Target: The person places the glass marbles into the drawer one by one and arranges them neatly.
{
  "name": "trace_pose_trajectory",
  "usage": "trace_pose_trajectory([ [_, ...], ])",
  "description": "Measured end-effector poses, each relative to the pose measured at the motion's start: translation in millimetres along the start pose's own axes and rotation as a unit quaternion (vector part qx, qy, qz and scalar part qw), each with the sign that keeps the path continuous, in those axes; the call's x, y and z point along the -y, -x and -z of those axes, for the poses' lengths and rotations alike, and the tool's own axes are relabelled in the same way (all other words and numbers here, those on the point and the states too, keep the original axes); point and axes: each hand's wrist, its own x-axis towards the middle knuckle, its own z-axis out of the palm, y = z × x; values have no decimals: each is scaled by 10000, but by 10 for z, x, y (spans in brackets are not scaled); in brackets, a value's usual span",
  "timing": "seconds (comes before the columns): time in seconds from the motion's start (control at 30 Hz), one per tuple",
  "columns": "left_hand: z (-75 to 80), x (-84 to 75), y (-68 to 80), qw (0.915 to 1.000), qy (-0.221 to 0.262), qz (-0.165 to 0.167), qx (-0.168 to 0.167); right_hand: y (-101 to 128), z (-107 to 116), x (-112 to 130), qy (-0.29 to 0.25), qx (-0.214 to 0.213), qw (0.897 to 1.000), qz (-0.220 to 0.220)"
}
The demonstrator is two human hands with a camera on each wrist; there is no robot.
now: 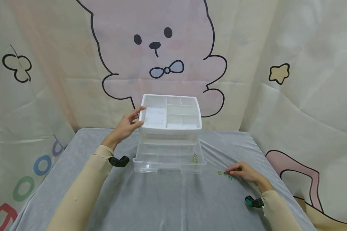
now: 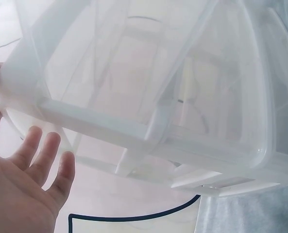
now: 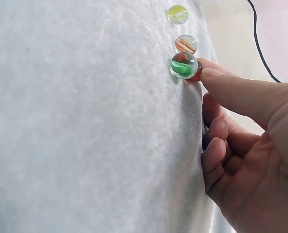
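Note:
A white plastic drawer organizer (image 1: 170,129) stands mid-table, its top divided into compartments. Its clear lower drawer (image 1: 157,166) is pulled out toward me, with several marbles (image 1: 195,158) in its right-hand part. My left hand (image 1: 125,125) grips the organizer's upper left edge, thumb in front and fingers along the side. On the cloth to the right lie a yellow marble (image 3: 177,14), an orange-striped marble (image 3: 186,44) and a green marble (image 3: 184,66). Right behind the green one, my right hand (image 1: 245,173) pinches a reddish marble (image 3: 196,76), mostly hidden, between thumb and forefinger.
Grey velvety cloth (image 1: 162,205) covers the table. A printed curtain (image 1: 173,86) with a cartoon bear hangs close behind the organizer, and more curtain closes in both sides. Black bands with small devices (image 1: 119,161) sit on both wrists.

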Motion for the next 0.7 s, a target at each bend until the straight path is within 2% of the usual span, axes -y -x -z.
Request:
trace_pose_trajectory([
  [0.27,5,-2,-6,9999,161,-24,35,-3,21,-48,67,167,9992,352],
  [0.53,6,2,-3,9999,156,-21,13,-4,-13,-2,246,-10,9996,126],
  [0.7,5,10,-5,9998,173,-29,14,1,-30,9,318,-305,9986,-293],
])
